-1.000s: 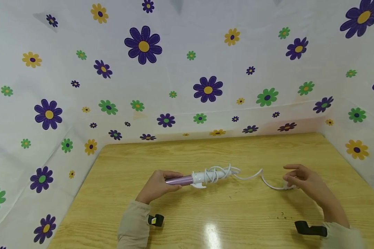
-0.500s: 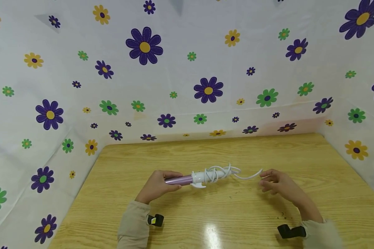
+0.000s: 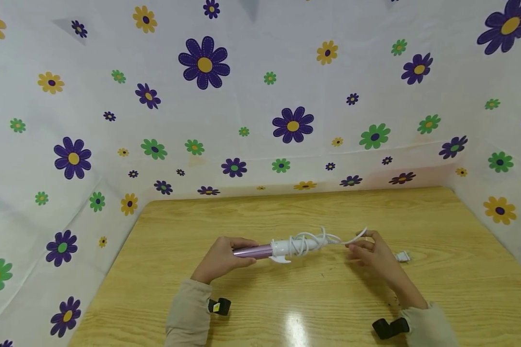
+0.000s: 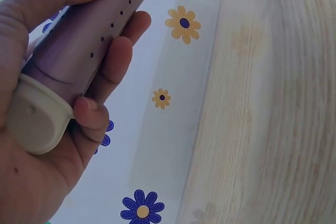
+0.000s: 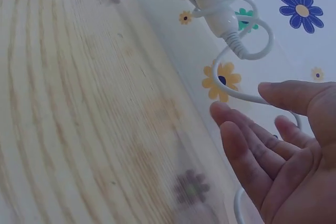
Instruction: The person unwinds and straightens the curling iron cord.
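A curling iron (image 3: 282, 248) with a purple barrel and a white handle is held level above the wooden table. My left hand (image 3: 223, 259) grips its barrel, thumb and fingers curled round it. In the left wrist view, the purple barrel (image 4: 79, 45) shows a row of small dark holes and a pale end cap. Loops of white cord (image 3: 299, 244) wrap the handle. My right hand (image 3: 375, 258) is at the cord's trailing length. In the right wrist view, this cord (image 5: 236, 94) runs between the thumb and the loosely spread fingers, which do not close on it.
A white plug (image 3: 402, 256) lies on the wooden table (image 3: 286, 299), right of my right hand. Behind and at both sides hangs a white cloth (image 3: 243, 106) printed with flowers. Dark specks lie near my right wrist.
My right hand has moved left from near the plug to the cord by the handle, leaving the plug uncovered on the table. The left hand keeps its grip on the curling iron.
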